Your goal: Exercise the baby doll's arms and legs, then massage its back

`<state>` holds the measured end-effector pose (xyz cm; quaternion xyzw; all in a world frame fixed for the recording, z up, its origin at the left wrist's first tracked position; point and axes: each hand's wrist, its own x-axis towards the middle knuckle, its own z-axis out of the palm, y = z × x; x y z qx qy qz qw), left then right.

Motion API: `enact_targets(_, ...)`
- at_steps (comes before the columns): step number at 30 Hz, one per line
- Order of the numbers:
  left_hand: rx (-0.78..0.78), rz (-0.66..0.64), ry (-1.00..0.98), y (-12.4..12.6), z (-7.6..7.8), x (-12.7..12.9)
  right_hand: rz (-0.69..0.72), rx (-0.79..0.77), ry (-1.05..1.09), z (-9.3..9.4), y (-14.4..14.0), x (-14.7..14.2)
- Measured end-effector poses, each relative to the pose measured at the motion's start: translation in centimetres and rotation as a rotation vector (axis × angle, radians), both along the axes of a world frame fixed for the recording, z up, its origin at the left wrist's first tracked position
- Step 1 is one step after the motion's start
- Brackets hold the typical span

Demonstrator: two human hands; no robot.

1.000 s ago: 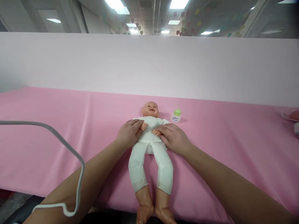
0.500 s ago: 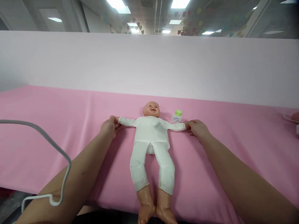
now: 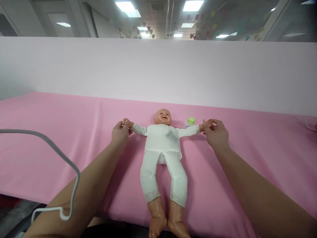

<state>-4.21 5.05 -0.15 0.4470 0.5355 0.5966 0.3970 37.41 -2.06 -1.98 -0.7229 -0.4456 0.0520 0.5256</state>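
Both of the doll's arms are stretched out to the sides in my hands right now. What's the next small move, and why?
Probably fold both arms back in across the chest. The left hand and right hand each grip one of the doll's hands, its arms stretched wide and it lies flat on the pink sheet. Keep the right side low: the green-capped bottle stands just behind that arm.

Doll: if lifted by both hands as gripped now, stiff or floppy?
Probably floppy in the middle: the doll has a soft-looking cloth torso and legs. Left hand and right hand pinch only its hands, so the body would likely sag. Its moulded-looking feet may swing.
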Motion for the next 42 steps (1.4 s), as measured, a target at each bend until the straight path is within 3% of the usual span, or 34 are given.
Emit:
enact_targets(4, 0.195, -0.094, 0.441, -2.4, 1.1, 1.5, 0.073, 0.273, -0.001, 1.5, -1.3, -3.3)
enact_targets(9, 0.536, -0.301, 1.014, -4.9, 1.1, 4.3, 0.26, 0.319, -0.267, 2.8, -3.3, -8.0)
enact_targets(14, 0.762, -0.444, 1.316, -5.5, 0.6, 5.9, 0.71, 0.324, -0.79, 2.0, -3.7, -10.2)
enact_targets(17, 0.798, -0.487, 1.399, -5.5, 0.7, 6.1, 0.792, 0.341, -0.896, 1.4, -3.6, -10.7)
enact_targets(20, 0.773, -0.509, 1.389, -5.6, 0.9, 6.1, 0.807, 0.307, -0.862, 1.1, -3.7, -11.0)
enact_targets(22, 0.7, -0.498, 1.335, -5.7, 1.0, 5.8, 0.776, 0.272, -0.72, 1.1, -3.9, -11.0)
enact_targets(28, 0.262, -0.253, 0.945, -4.3, 1.7, 3.1, 0.288, 0.259, 0.138, 1.7, -3.1, -8.2)
enact_targets(33, 0.0, -0.022, 0.55, -0.7, 0.6, -0.7, 0.118, 0.218, 0.598, 1.2, -0.6, -3.3)
enact_targets(37, -0.208, 0.079, 0.484, 1.2, -0.7, -2.8, 0.067, -0.001, 0.732, -0.1, 0.7, -0.3)
enact_targets(42, -0.295, 0.013, 0.436, 1.9, -1.1, -3.6, 0.139, -0.306, 0.676, -1.5, 1.1, 1.5)
